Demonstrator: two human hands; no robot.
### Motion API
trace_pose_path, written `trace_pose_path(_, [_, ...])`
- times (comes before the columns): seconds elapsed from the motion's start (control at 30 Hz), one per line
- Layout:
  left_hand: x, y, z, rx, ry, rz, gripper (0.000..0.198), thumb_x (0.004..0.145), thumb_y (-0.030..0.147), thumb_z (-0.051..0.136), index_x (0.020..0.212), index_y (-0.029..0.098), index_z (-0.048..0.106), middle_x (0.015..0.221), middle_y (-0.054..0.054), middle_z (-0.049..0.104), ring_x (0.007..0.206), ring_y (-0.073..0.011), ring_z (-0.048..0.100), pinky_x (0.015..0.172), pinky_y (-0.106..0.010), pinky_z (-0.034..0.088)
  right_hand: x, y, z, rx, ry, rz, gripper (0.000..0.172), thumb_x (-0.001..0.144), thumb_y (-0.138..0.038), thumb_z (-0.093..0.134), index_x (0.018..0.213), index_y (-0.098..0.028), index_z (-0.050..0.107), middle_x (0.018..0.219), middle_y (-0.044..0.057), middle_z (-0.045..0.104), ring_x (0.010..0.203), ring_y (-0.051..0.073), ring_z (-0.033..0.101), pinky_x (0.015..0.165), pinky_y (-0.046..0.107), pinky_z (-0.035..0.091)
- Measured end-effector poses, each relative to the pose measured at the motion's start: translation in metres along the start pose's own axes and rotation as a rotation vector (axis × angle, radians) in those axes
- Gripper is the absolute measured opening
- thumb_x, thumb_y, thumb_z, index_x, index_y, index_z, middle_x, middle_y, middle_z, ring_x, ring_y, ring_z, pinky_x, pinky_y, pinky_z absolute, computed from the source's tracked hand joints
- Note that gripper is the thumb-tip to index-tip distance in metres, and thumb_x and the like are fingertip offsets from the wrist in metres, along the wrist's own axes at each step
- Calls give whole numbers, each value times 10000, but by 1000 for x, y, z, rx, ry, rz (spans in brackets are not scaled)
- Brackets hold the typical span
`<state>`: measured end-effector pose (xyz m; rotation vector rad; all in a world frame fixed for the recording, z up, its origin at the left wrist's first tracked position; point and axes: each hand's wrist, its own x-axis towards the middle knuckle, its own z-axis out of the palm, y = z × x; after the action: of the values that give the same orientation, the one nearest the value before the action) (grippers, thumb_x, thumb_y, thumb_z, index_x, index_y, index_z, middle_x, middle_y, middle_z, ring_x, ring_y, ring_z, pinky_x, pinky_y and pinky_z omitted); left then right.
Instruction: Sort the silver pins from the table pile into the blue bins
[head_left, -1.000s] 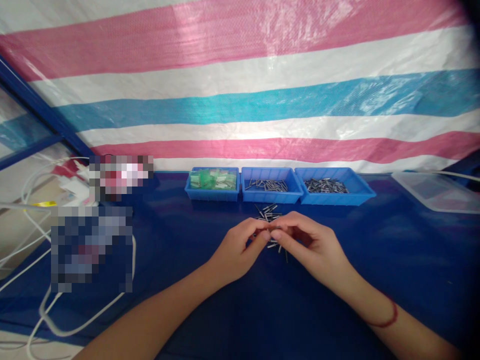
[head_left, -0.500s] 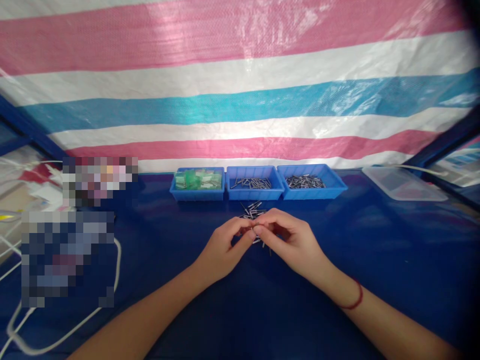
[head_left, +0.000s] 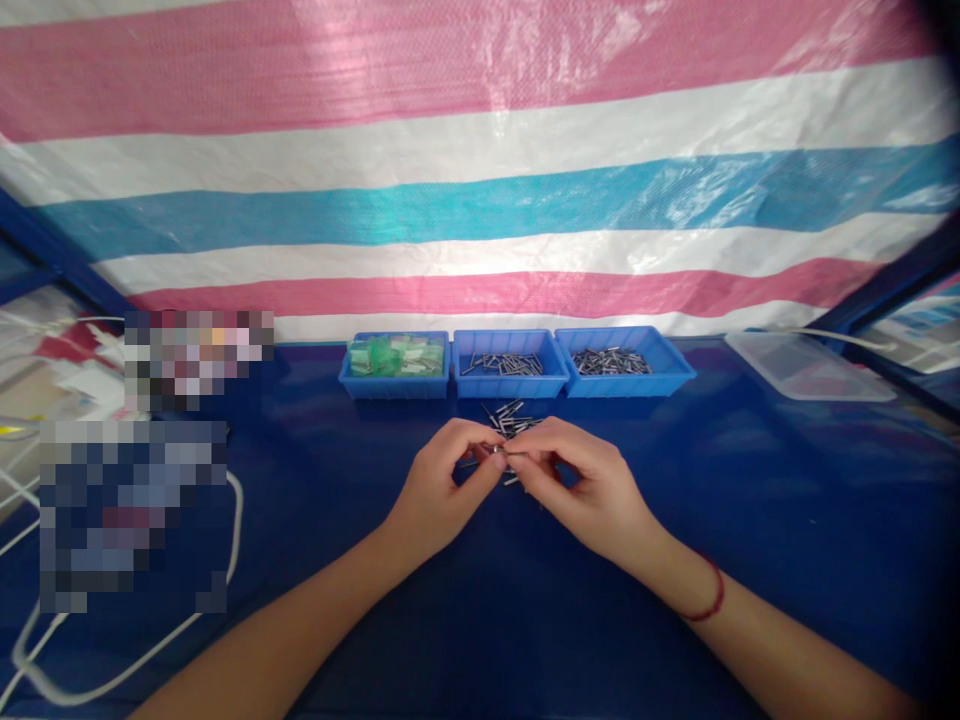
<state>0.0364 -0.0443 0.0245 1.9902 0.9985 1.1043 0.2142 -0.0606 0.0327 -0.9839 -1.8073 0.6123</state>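
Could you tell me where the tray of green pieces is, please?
In the head view, the tray of green pieces is leftmost of three blue trays below the striped tarp, beside the pin tray.

A left tray (head_left: pixel 395 388), middle tray (head_left: pixel 510 388) and right tray (head_left: pixel 627 387) are set side by side at the back of the table (head_left: pixel 750 500). Before the middle tray pins (head_left: pixel 511 419) are heaped, the left hand (head_left: pixel 439 490) and right hand (head_left: pixel 581 487) met over them.

Behind your dark blue cloth-covered counter (head_left: pixel 750 520) hangs a glossy pink, white and blue striped plastic tarpaulin (head_left: pixel 480 200), catching light.
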Motion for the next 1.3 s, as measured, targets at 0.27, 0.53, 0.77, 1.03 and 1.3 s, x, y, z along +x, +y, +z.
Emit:
trace_pose_path(0.27, [-1,2,-2,53,153,141,49,830,166,635,870,170,606,843,-15,605,776,-121,590,716,-232,471,-3,8,4,30,29,29,82,881,-225,576,911,-202,649,702,6,569,594,121,515,540,254,407])
trace_pose_path(0.53, [-1,-2,-2,151,-11,15,209,859,227,610,1058,179,572,911,-28,647,840,-150,610,800,-281,479,8,20,-5,189,127,309,208,884,-357,571,828,-175,657,666,-2,568,558,104,482,518,242,390])
trace_pose_path(0.77, [-1,-14,0,420,-198,102,294,863,271,602,1140,171,614,1135,-93,632,1080,-229,565,958,-369,450,28,58,-44,508,591,603,227,741,-376,704,800,-158,681,584,-41,481,438,61,406,382,201,325])
trace_pose_path(1.03, [1,-27,-3,557,-215,119,261,927,216,490,1130,138,637,1173,-93,654,1085,-234,591,977,-415,451,29,67,-51,568,619,754,204,714,-343,707,855,-198,679,681,-19,544,476,76,450,379,199,373])
trace_pose_path(1.3, [0,-34,-2,537,-212,149,239,906,92,480,1046,150,664,1084,-77,679,1005,-196,621,921,-334,509,21,53,-32,544,382,683,241,745,-352,692,926,-203,637,730,-20,557,501,70,464,417,194,361])
